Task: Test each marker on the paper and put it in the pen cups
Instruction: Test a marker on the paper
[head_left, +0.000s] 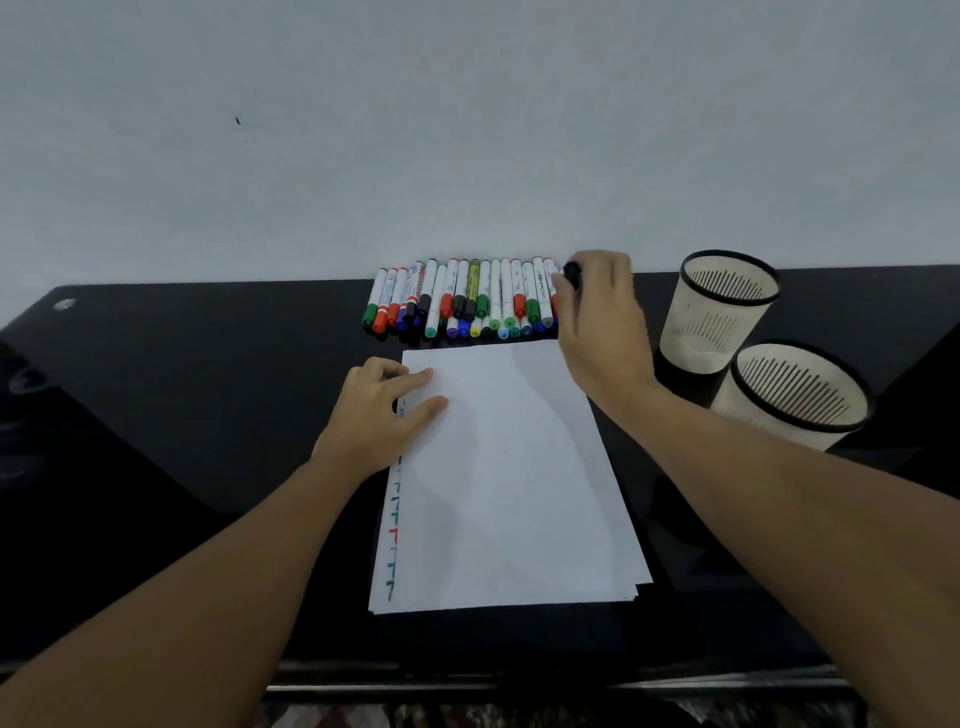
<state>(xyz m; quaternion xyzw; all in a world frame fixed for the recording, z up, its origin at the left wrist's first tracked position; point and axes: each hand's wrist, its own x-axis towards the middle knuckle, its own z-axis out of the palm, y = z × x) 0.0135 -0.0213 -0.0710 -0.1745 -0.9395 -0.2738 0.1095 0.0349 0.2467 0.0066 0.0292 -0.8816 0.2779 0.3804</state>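
I see a black table (197, 395) running against a pale wall (363, 130), and near the middle of its front edge lies a stack of white paper (509, 467). A lower sheet pokes out along the stack's left side, showing short coloured strokes (393, 530) in green, red and blue. Toward the right edge stand two pale pen cups with dark rims: the far cup (719, 312) and the near cup (795, 395), just beside each other, and I cannot see anything inside either. Along the back edge, just beyond the paper's far side, a row of markers (462, 301) lies side by side, white barrels with caps in many colours pointing toward me. My left hand (374, 415) rests flat on the paper's far left corner, fingers straight and pressing the sheet. My right hand (597, 322) reaches over the right end of the row, fingers curled round a black marker (572, 272), whose dark end shows at the fingertips.
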